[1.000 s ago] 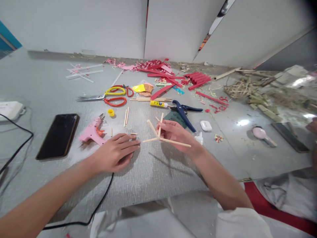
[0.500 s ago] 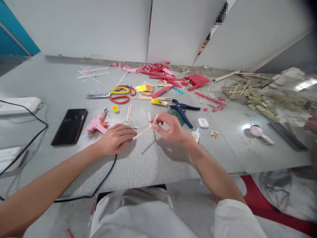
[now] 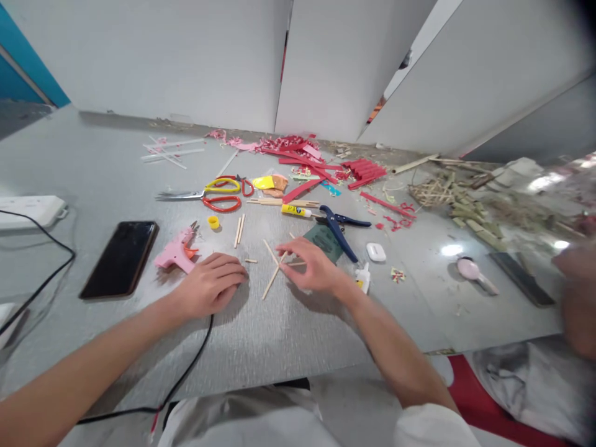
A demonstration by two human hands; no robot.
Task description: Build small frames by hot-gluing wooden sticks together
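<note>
A person's right hand (image 3: 311, 270) presses a stick cross (image 3: 274, 273) of thin pale wooden sticks down onto the grey table (image 3: 279, 335), thumb and forefinger pinched on it where the sticks meet. Half a second earlier the same sticks were held up off the surface, and a second ago they stood higher still, spread in front of the fingers. The left hand (image 3: 212, 285) lies palm down just left of the cross, fingers loosely curled and gripping nothing. Its fingertips, which met the tip of a stick half a second ago, are now apart from it. A short stick piece (image 3: 251, 261) sits between the two hands as before. The pink glue gun (image 3: 176, 251) rests beside the left hand, its black cord (image 3: 186, 372) running under the wrist toward the table's near edge, with a dark phone (image 3: 118, 257) further left. Beyond the hands lie a yellow ring (image 3: 213, 221), red and yellow scissors (image 3: 218, 194), a glue tube (image 3: 297, 211), a blue cutter (image 3: 339, 225) and a white earbud case (image 3: 375, 251), none of them moved. At the far right another person's hand (image 3: 577, 292) has come in closer, blurred.
</note>
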